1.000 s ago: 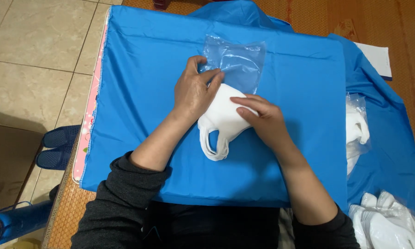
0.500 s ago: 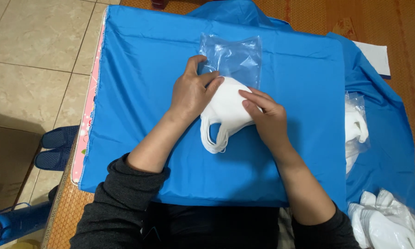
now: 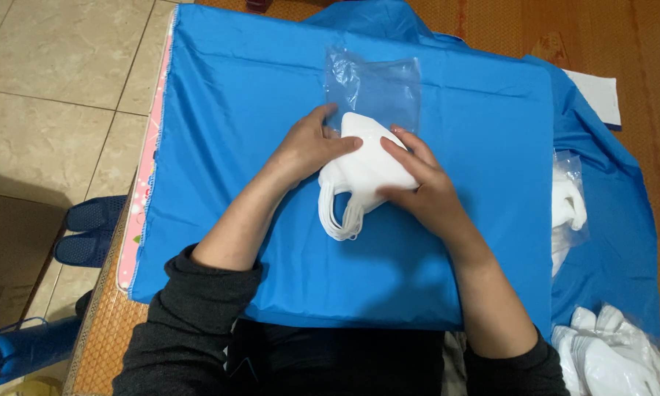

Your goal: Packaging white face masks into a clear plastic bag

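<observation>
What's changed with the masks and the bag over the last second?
Both hands, left hand and right hand, have pushed the stack of white masks further toward the mouth of the clear plastic bag, its top edge now at the opening. The blue cloth and bag stayed put.

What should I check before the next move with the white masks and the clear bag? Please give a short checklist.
1. Both hands on the stack: left hand and right hand press the white masks from either side: ok.
2. Stack tidy, ear loops together: ok.
3. Clear plastic bag flat on the blue cloth, just beyond the masks: ok.
4. Bag mouth open toward the masks: cannot tell.
5. Mask tip inside the bag: cannot tell.
</observation>
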